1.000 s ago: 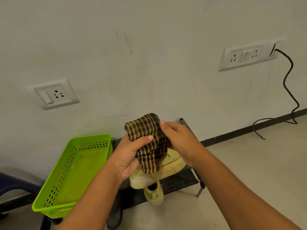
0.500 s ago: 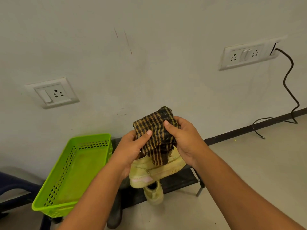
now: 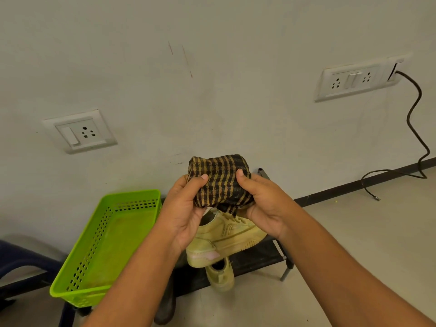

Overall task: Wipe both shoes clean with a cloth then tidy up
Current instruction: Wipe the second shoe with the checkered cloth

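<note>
- cloth (image 3: 220,182): dark and tan check, bunched into a wad, held in the air at centre frame just above the shoes; touches neither shoe.
- left hand (image 3: 184,213): grips the cloth's left side, thumb pressed on its front.
- right hand (image 3: 266,206): grips the cloth's right side, thumb on top, fingers curled behind.
- upper shoe (image 3: 226,234): pale yellow sneaker on the black rack (image 3: 264,252), below the hands.
- lower shoe (image 3: 220,274): same colour, lower centre, partly hidden under the rack's top tier.
- green basket (image 3: 118,237): lower left, just beside the rack.
- step, judged: gathering the cloth into a pad; whether for wiping or for putting away cannot be told.
- next move, judged: one hand frees itself to steady a shoe, or the wad goes left to the basket.
</note>
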